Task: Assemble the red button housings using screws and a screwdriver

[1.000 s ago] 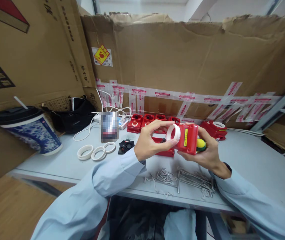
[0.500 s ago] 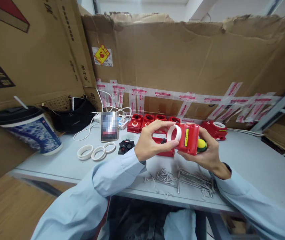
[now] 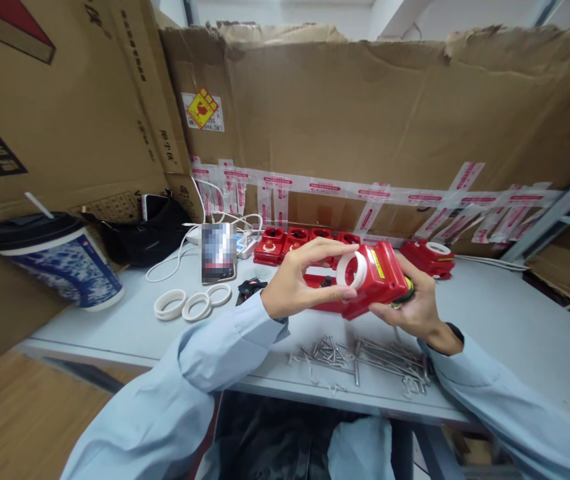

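Note:
My left hand (image 3: 297,280) pinches a white plastic ring (image 3: 352,270) between thumb and fingers, against the end of a red housing (image 3: 379,283) with a yellow label. Wrapped round the other end of that housing is my right hand (image 3: 417,307). A yellow and green round part (image 3: 403,293) shows between the right hand and the housing; what it belongs to is mostly hidden. Both hands are raised above the table. Behind the left hand lies another red part (image 3: 325,303), partly covered. Loose screws (image 3: 329,350) and long metal rods (image 3: 389,360) lie below the hands.
Several white rings (image 3: 197,307) lie on the grey table (image 3: 509,333) at left, near a phone (image 3: 219,253) and a black part (image 3: 251,291). Red housings (image 3: 269,247) line the back; another (image 3: 427,259) stands right. A large cup (image 3: 59,260) leans by a black bag (image 3: 139,230).
The red housing has tilted in my hands, its labelled face turning upward and its lower edge swinging left. The ring has moved slightly with it, still in the left hand's pinch.

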### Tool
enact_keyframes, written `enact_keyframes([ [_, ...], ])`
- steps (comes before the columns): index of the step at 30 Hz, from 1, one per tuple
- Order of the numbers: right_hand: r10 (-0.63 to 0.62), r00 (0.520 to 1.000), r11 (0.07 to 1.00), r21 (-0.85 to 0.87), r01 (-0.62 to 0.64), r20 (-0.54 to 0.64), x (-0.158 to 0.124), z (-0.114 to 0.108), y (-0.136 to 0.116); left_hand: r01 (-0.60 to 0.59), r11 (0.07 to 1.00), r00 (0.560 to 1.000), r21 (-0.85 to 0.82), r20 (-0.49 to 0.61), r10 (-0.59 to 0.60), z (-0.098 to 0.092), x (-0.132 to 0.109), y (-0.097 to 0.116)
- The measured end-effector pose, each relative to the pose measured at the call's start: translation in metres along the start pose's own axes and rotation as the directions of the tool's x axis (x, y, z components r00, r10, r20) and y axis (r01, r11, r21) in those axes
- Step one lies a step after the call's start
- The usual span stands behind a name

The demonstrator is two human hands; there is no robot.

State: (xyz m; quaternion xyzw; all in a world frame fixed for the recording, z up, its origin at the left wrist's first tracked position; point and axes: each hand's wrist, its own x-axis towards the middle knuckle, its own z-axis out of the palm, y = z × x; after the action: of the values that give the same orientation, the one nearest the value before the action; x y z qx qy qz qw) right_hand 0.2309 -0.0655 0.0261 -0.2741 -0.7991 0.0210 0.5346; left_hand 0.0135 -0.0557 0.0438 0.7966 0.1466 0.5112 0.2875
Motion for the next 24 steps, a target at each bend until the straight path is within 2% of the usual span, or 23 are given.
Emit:
enact_keyframes([
  [3,0.089,0.995,0.988,0.127,-0.093,0.036,0.000,0.000,0.002,-0.058,0.997,0.997,0.041,0.044,0.056,-0.003,0.001,0.001],
  [5,0.225,0.970,0.945,0.220,-0.240,0.094,0.000,0.000,0.002,-0.114,0.989,0.992,0.090,0.070,0.108,-0.005,0.001,0.001],
  [8,0.435,0.863,0.791,0.349,-0.502,0.255,-0.001,0.000,0.003,-0.203,0.966,0.975,0.158,0.127,0.184,-0.007,0.002,0.001],
  [10,0.512,0.778,0.668,0.401,-0.627,0.363,-0.002,0.000,0.004,-0.269,0.943,0.956,0.198,0.169,0.238,-0.007,0.002,-0.001],
  [14,0.612,0.632,0.423,0.479,-0.769,0.475,-0.004,0.001,0.004,-0.407,0.875,0.907,0.261,0.228,0.354,-0.007,0.002,-0.005],
  [16,0.637,0.590,0.308,0.539,-0.784,0.496,-0.004,0.001,0.003,-0.424,0.861,0.900,0.283,0.242,0.363,-0.006,0.001,-0.006],
  [19,0.650,0.561,0.217,0.582,-0.784,0.513,-0.001,0.003,-0.001,-0.399,0.879,0.910,0.259,0.229,0.346,-0.006,-0.001,-0.006],
  [22,0.657,0.583,0.231,0.608,-0.759,0.478,0.004,0.003,-0.006,-0.350,0.909,0.932,0.225,0.182,0.314,-0.006,-0.002,-0.004],
  [24,0.654,0.600,0.246,0.620,-0.745,0.461,0.006,0.003,-0.009,-0.275,0.934,0.960,0.229,0.121,0.253,-0.004,-0.002,-0.003],
])
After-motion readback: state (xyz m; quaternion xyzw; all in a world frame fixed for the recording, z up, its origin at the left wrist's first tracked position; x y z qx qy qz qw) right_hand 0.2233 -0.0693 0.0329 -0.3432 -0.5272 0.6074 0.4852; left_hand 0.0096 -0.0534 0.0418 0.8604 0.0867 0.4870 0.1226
